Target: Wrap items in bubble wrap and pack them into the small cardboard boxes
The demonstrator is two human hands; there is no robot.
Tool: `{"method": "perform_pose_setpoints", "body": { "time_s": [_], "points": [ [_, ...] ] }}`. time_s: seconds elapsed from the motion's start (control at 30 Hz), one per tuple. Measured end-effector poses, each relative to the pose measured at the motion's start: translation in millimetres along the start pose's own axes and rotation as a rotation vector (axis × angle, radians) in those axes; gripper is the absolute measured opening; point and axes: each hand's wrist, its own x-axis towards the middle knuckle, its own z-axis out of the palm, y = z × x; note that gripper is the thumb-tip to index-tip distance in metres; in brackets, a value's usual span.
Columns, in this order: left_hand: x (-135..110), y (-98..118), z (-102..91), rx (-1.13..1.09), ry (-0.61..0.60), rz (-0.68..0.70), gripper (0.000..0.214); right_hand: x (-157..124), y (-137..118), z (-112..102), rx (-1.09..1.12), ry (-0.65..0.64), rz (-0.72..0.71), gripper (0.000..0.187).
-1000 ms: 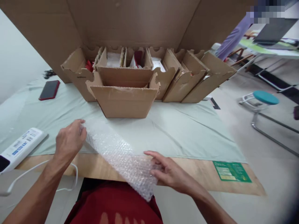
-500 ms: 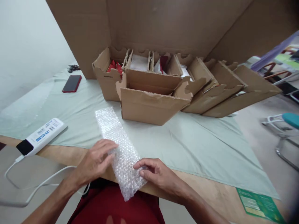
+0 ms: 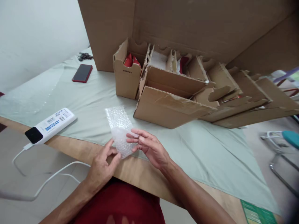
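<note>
A strip of clear bubble wrap (image 3: pixel 118 124) lies on the pale green cloth (image 3: pixel 93 102), its near end folded up at the table's front edge. My left hand (image 3: pixel 102 166) pinches that near end from below with thumb and fingers. My right hand (image 3: pixel 148 147) presses its fingers on the fold from the right side. An open cardboard box (image 3: pixel 168 102) stands just beyond the wrap.
A row of cardboard bins (image 3: pixel 229 93) with red and white items stands before a tall cardboard backing (image 3: pixel 187 28). A white power strip (image 3: pixel 50 124) with cable lies at left, a red phone (image 3: pixel 82 73) farther back. A stool (image 3: pixel 287 140) stands at right.
Both hands have drawn together at the wrap's near end and folded it up, so the strip looks shorter. The view has swung left and closer to the table.
</note>
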Motion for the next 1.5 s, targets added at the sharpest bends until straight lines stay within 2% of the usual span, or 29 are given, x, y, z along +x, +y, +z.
{"method": "perform_pose_setpoints", "body": {
  "time_s": [0.07, 0.23, 0.37, 0.43, 0.5, 0.57, 0.63, 0.7, 0.77, 0.87, 0.97, 1.03, 1.1, 1.17, 1.27, 1.37, 1.43, 1.5],
  "points": [
    [5.4, -1.9, 7.3, 0.090, 0.101, 0.029, 0.051, 8.3, 4.3, -1.0, -0.015, 0.034, 0.022, 0.043],
    [15.2, -5.4, 9.9, 0.282, 0.188, 0.243, 0.053, 21.3, 14.8, -2.8, -0.028, 0.118, 0.035, 0.061],
    [18.2, -5.2, 5.8, 0.371, 0.166, 0.290, 0.045, 23.2, 20.1, -2.7, -0.047, 0.149, 0.029, 0.088],
    [19.5, -4.6, 4.3, 0.393, 0.141, 0.300, 0.034, 18.8, 20.7, -4.6, -0.124, 0.111, -0.007, 0.083],
    [21.2, -3.9, 2.8, 0.416, 0.111, 0.311, 0.026, 10.4, 19.5, -9.5, -0.331, 0.041, -0.102, 0.062],
    [23.6, -4.0, 1.2, 0.456, 0.075, 0.312, 0.022, 0.1, 17.3, -16.8, -0.690, -0.037, -0.281, 0.043],
    [26.5, -5.3, -0.1, 0.501, 0.045, 0.306, 0.022, -8.8, 15.8, -24.8, -1.095, -0.099, -0.465, 0.041],
    [29.6, -7.5, -0.9, 0.527, 0.039, 0.310, 0.022, -13.2, 16.7, -31.3, -1.411, -0.153, -0.564, 0.050],
    [31.9, -9.4, -1.3, 0.540, 0.036, 0.327, 0.023, -12.4, 20.0, -35.2, -1.603, -0.185, -0.578, 0.053],
    [31.6, -8.1, -3.9, 0.562, 0.033, 0.354, 0.024, -5.8, 26.5, -37.6, -1.745, -0.184, -0.632, 0.041],
    [24.7, -1.3, -9.9, 0.536, 0.045, 0.411, 0.028, -1.9, 29.1, -38.4, -1.781, -0.155, -0.720, 0.034],
    [18.0, 3.8, -13.5, 0.494, 0.009, 0.481, 0.036, -3.7, 26.3, -37.4, -1.744, -0.157, -0.755, 0.032],
    [12.0, 6.9, -14.2, 0.448, -0.042, 0.531, 0.040, -8.2, 19.1, -33.8, -1.674, -0.182, -0.740, 0.030],
    [8.4, 7.4, -11.8, 0.388, -0.043, 0.522, 0.034, -12.9, 9.3, -27.9, -1.603, -0.214, -0.666, 0.026],
    [7.5, 6.5, -6.1, 0.282, 0.027, 0.409, 0.022, -13.9, -1.9, -19.7, -1.509, -0.206, -0.508, 0.024],
    [9.7, 7.3, -3.0, 0.220, 0.064, 0.228, 0.022, -5.4, -0.9, -19.7, -1.406, -0.109, -0.376, 0.026],
    [11.9, 7.8, -2.2, 0.191, 0.072, 0.101, 0.026, 0.8, 5.4, -23.8, -1.379, -0.011, -0.393, 0.029],
    [14.8, 6.6, -1.2, 0.181, 0.093, 0.050, 0.025, 2.3, 12.3, -27.9, -1.419, 0.111, -0.537, 0.030]
  ]
}}
